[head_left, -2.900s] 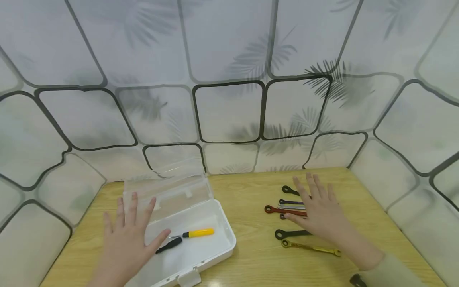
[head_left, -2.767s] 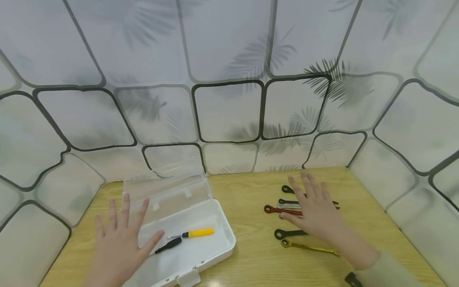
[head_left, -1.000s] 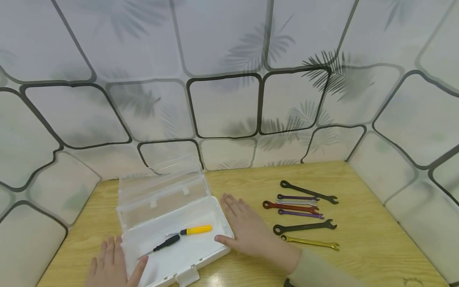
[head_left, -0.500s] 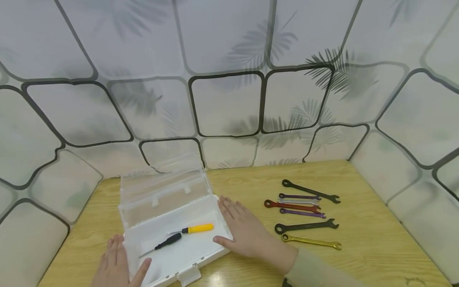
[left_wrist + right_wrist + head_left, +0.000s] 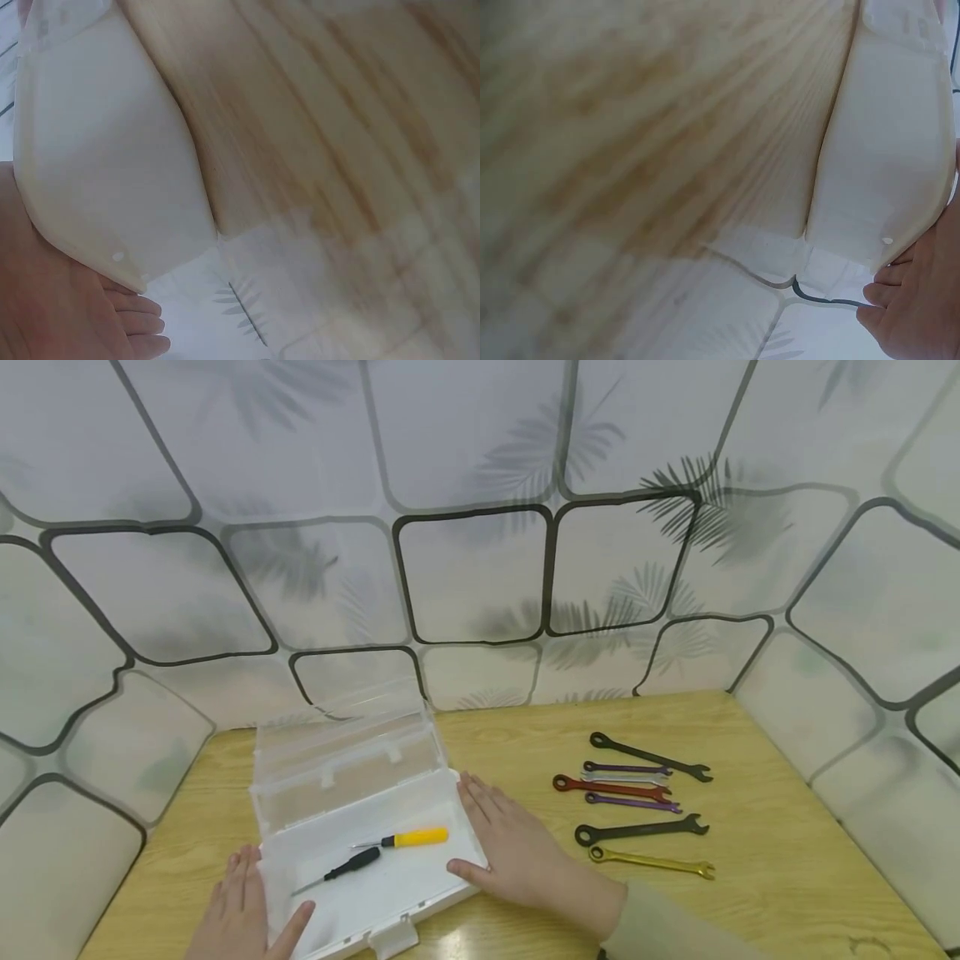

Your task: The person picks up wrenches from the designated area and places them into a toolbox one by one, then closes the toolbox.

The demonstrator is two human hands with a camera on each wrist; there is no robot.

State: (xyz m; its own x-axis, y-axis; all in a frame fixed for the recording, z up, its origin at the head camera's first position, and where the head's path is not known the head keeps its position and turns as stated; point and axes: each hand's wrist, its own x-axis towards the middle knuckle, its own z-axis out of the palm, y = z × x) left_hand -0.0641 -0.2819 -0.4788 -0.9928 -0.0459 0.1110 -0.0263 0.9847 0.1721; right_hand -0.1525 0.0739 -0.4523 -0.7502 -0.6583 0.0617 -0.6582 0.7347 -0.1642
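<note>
A white plastic box [image 5: 408,881] stands on the table with its clear lid [image 5: 341,785] tipped back. Inside lie a yellow-handled screwdriver [image 5: 420,837] and a black-handled screwdriver [image 5: 354,863]. My left hand [image 5: 243,906] rests flat along the box's left end, its thumb over the near rim. Against the right end lies my right hand [image 5: 517,852], fingers extended together and thumb over the edge. Both wrist views show the box's end walls [image 5: 105,135] [image 5: 885,135] with the hands [image 5: 67,307] [image 5: 922,300] alongside.
To the right several combination wrenches lie roughly parallel: a black wrench [image 5: 648,757] farthest back, a red wrench [image 5: 615,788], another black wrench [image 5: 641,832] and a gold wrench [image 5: 651,862] nearest. A patterned fabric wall [image 5: 480,577] encloses the wooden table [image 5: 517,735].
Both hands, earlier spread above the box and the wrenches, have come down to the box's two ends. The wrenches are uncovered. Over the last second the hands have hardly moved.
</note>
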